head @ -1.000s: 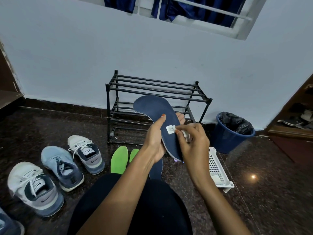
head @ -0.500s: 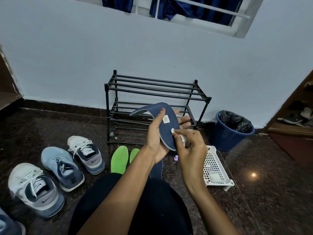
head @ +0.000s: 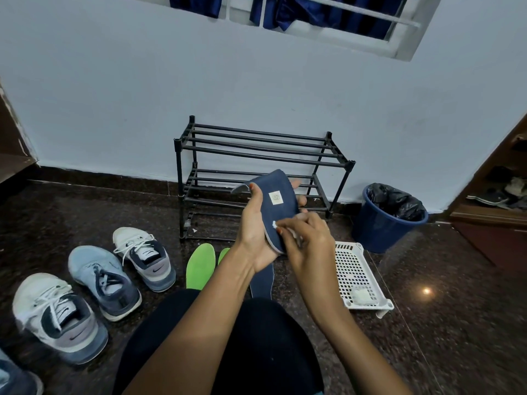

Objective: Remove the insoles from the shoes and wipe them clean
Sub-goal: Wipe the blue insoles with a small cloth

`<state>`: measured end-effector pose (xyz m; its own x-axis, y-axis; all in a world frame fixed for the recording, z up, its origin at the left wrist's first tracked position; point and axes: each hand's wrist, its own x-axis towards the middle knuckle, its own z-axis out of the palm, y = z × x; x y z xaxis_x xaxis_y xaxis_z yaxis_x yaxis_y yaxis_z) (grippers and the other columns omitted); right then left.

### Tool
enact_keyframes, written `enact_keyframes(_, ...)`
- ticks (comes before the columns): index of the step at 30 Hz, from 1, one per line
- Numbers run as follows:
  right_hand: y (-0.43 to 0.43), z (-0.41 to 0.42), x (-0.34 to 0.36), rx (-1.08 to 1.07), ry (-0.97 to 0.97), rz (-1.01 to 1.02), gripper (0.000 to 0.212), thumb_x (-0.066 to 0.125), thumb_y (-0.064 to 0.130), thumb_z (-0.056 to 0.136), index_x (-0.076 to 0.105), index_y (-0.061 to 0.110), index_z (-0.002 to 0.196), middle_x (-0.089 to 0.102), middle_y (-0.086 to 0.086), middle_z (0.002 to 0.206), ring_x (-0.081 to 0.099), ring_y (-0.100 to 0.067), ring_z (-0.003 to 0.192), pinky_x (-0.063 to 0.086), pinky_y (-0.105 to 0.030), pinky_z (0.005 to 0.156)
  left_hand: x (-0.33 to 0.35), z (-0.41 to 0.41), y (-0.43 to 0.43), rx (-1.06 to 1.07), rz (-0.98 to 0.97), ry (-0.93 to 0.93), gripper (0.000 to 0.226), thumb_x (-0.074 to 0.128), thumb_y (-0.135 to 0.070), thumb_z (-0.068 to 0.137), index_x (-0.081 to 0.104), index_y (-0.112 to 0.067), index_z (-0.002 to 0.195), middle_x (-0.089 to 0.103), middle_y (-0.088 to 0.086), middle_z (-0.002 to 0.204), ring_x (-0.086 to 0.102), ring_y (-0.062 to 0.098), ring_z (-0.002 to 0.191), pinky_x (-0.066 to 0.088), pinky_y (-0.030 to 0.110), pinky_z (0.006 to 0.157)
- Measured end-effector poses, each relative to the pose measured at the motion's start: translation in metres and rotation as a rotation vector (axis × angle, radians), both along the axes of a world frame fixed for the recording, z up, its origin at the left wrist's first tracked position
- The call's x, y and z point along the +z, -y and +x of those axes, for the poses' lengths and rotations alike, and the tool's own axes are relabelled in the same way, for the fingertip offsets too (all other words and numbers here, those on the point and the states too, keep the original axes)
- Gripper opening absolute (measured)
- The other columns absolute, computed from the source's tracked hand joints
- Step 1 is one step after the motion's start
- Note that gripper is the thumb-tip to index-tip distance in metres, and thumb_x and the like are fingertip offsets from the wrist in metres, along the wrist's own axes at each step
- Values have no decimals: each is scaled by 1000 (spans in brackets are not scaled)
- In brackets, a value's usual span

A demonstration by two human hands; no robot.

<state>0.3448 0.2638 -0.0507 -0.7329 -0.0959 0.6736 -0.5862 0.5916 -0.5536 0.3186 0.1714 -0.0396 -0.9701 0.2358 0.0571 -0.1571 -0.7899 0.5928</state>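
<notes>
Navy insole [head: 281, 210] is held upright at the centre of the frame, in front of the black rack [head: 256, 155]. It is gripped along its left edge by the left hand [head: 252, 229], with the thumb laid across the face and the fingers behind. A white wipe [head: 274, 224] is pinched in the right hand [head: 309, 246] and pressed to the lower face. From the curled-over tip, a light, floppy, easily bent piece is judged. It is best backed from behind at mid-length, so that the rubbing is resisted.
</notes>
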Motion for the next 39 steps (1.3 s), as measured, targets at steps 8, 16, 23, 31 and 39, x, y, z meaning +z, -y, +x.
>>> enact_keyframes(8, 4, 13, -6, 62, 13, -22, 15, 59, 5, 77, 71, 7, 85, 53, 2, 83, 52, -18, 78, 33, -4, 75, -1, -1, 1, 45, 21, 45, 78, 18, -65, 93, 51, -3, 129, 59, 8, 79, 57, 17, 66, 55, 27, 64)
enact_keyframes(16, 6, -8, 5, -81, -78, 44, 13, 59, 9, 81, 71, 8, 86, 59, -5, 83, 47, -13, 85, 36, -15, 76, 1, 2, -4, 44, -128, 86, 83, 14, -68, 91, 76, -14, 76, 66, 6, 79, 65, 16, 70, 54, 24, 63)
enact_keyframes(23, 8, 5, -3, 8, -30, 5, 17, 57, 12, 81, 71, 10, 91, 57, 0, 85, 45, -9, 84, 36, -17, 74, -1, -1, 1, 33, -157, 48, 88, 12, -69, 91, 74, -9, 80, 66, 6, 73, 65, 14, 62, 55, 22, 59)
enact_keyframes(31, 5, -10, 9, -125, -67, 76, 13, 60, 15, 81, 71, 14, 88, 58, -1, 83, 48, -15, 82, 30, -23, 69, -4, -2, -4, 5, -201, 45, 82, 13, -70, 91, 67, -8, 99, 68, 6, 84, 66, 15, 75, 54, 25, 68)
enact_keyframes(39, 10, 6, 1, -44, -45, 57, 16, 58, 16, 81, 71, 16, 92, 55, 1, 83, 43, -11, 81, 29, -25, 69, -5, -5, 3, 13, -206, 44, 86, 12, -70, 90, 67, -7, 108, 69, 6, 80, 65, 13, 65, 54, 22, 60)
